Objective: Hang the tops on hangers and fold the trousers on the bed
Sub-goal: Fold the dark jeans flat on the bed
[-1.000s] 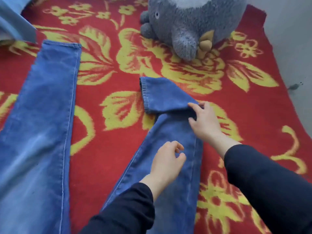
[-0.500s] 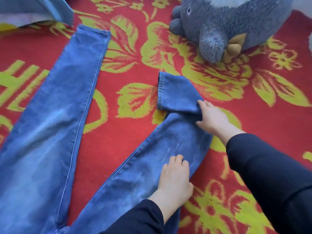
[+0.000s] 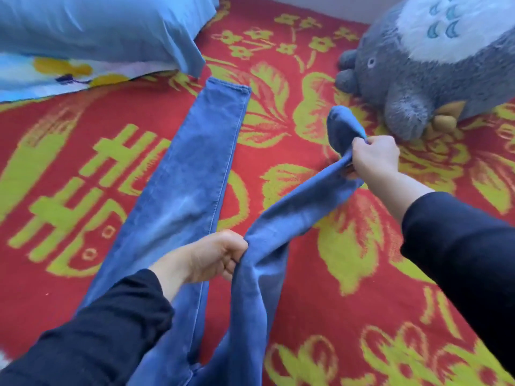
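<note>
Folding looks barely begun: left hand (image 3: 211, 257) and right hand (image 3: 374, 158) each clench one leg of the jeans (image 3: 192, 168), raised beside the plush toy (image 3: 423, 79), the other leg lying flat.

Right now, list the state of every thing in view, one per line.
Jeans, unfolded; one leg flat on the blanket, the other lifted and bunched.
Left hand, grips the lifted leg partway up.
Right hand, grips the lifted leg near its cuff.
Pillow, lying on the blanket.
Plush toy, resting on the blanket beyond the right hand.
</note>
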